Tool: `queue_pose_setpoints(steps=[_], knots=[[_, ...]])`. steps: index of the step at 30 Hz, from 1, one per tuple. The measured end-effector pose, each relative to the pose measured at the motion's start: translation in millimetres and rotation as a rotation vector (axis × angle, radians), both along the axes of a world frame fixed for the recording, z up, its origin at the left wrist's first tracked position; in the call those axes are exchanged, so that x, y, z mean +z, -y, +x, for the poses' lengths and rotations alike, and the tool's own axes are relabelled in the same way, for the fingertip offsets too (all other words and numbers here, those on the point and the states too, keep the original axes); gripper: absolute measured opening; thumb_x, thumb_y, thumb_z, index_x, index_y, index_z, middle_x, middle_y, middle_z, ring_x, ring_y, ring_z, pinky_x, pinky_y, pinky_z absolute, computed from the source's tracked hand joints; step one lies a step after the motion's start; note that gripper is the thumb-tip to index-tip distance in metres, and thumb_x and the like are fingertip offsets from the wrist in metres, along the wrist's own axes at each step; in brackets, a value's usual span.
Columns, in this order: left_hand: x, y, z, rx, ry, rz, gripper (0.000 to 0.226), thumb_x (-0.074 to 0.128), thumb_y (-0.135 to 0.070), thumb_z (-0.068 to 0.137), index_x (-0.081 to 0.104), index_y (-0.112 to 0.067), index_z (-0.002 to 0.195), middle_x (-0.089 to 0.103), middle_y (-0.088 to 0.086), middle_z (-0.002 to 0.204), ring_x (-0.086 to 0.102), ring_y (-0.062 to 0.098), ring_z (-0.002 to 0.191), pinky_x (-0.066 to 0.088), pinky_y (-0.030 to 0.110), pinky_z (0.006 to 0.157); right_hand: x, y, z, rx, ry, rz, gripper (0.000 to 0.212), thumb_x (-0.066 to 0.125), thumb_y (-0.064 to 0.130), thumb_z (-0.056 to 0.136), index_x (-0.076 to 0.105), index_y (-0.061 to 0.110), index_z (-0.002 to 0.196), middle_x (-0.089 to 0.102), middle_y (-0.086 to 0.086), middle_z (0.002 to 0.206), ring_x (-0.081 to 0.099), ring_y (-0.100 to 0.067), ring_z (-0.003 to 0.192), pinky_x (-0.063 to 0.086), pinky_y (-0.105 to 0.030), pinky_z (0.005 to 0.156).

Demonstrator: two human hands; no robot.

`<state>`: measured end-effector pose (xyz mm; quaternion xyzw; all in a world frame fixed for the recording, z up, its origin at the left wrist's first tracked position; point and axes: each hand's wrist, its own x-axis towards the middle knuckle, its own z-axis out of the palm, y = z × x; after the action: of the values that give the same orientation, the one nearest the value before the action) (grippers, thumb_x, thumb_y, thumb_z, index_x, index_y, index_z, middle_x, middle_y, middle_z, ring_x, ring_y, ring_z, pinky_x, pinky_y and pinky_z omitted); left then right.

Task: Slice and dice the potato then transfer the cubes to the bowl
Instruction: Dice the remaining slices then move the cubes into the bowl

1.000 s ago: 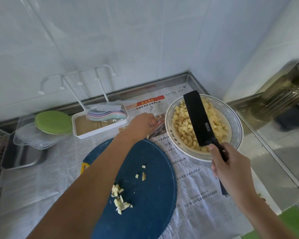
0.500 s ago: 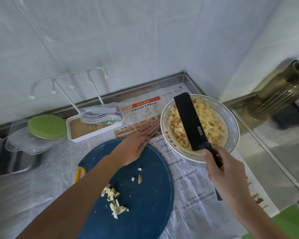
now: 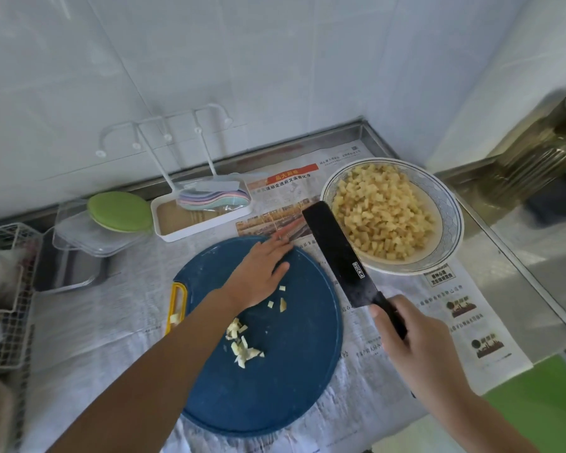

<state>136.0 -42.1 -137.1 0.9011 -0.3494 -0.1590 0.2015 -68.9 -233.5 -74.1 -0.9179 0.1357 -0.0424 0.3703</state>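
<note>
Late in the transfer: most cubes fill the bowl, a few scraps lie on the blue board, so the flat, empty left hand should next sweep them onto the knife the right hand grips.

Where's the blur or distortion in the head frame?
Head view: fingertips of the left hand motion-smeared; wire rack soft at the left edge; wide-angle bends tile lines on the wall; cleaver and potato cubes in the bowl are sharp.
</note>
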Motion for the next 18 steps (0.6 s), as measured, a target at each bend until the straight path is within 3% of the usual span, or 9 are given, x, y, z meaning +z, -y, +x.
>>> queue_pose_setpoints(steps=[2, 5, 6, 10, 13, 18], knots=[[-1, -8, -12, 0.0, -0.04, -0.04, 0.04, 0.038, -0.027, 0.103, 0.046, -0.017, 0.141, 0.038, -0.005, 0.15, 0.025, 0.011, 0.142, 0.011, 0.023, 0.116, -13, -4, -11, 0.011, -0.043, -0.026, 0.036, 0.034, 0.058, 0.088, 0.047, 0.026, 0.079, 0.046, -0.004, 0.045, 0.046, -0.018, 0.036, 0.03, -0.029, 0.034], [3, -32, -46, 0.122, -0.041, -0.197, 0.029, 0.044, -0.025, 0.101, 0.062, -0.016, 0.122, 0.06, -0.004, 0.128, 0.05, 0.009, 0.124, 0.039, 0.029, 0.105, -33, -14, -22, 0.01, -0.107, -0.047, 0.037, 0.028, 0.056, 0.09, 0.046, 0.025, 0.081, 0.046, 0.0, 0.048, 0.046, -0.015, 0.038, 0.033, -0.028, 0.038], [4, -40, -54, 0.179, -0.015, -0.262, 0.029, 0.045, -0.027, 0.1, 0.062, -0.017, 0.121, 0.06, -0.006, 0.126, 0.05, 0.005, 0.122, 0.041, 0.029, 0.104, -39, -17, -20, -0.012, -0.124, -0.036, 0.034, 0.028, 0.053, 0.093, 0.045, 0.025, 0.082, 0.049, -0.001, 0.05, 0.049, -0.017, 0.04, 0.036, -0.029, 0.039], [7, -68, -73, 0.428, 0.108, -0.395, 0.045, 0.037, -0.037, 0.098, 0.05, -0.019, 0.136, 0.036, -0.007, 0.148, 0.019, 0.002, 0.141, 0.019, 0.036, 0.118, -56, -27, -5, -0.103, -0.173, 0.06, 0.029, 0.032, 0.04, 0.1, 0.043, 0.025, 0.078, 0.058, -0.009, 0.057, 0.059, -0.027, 0.048, 0.047, -0.045, 0.048], [2, -87, -90, 0.592, 0.093, -0.312, 0.065, 0.027, -0.057, 0.094, 0.03, -0.022, 0.149, 0.02, -0.004, 0.158, 0.008, 0.009, 0.146, 0.016, 0.042, 0.12, -67, -31, 5, -0.078, -0.203, -0.013, 0.034, 0.025, 0.038, 0.102, 0.046, 0.02, 0.081, 0.059, -0.005, 0.058, 0.061, -0.021, 0.049, 0.049, -0.04, 0.048], [-31, -110, -127, 0.419, 0.05, -0.029, 0.121, 0.03, -0.094, 0.063, -0.001, -0.017, 0.151, -0.004, 0.004, 0.159, -0.009, 0.02, 0.146, 0.0, 0.038, 0.117, -79, -30, 18, -0.105, -0.224, -0.145, 0.044, 0.021, 0.039, 0.102, 0.045, 0.019, 0.072, 0.053, 0.001, 0.055, 0.054, -0.016, 0.05, 0.034, -0.029, 0.044]])
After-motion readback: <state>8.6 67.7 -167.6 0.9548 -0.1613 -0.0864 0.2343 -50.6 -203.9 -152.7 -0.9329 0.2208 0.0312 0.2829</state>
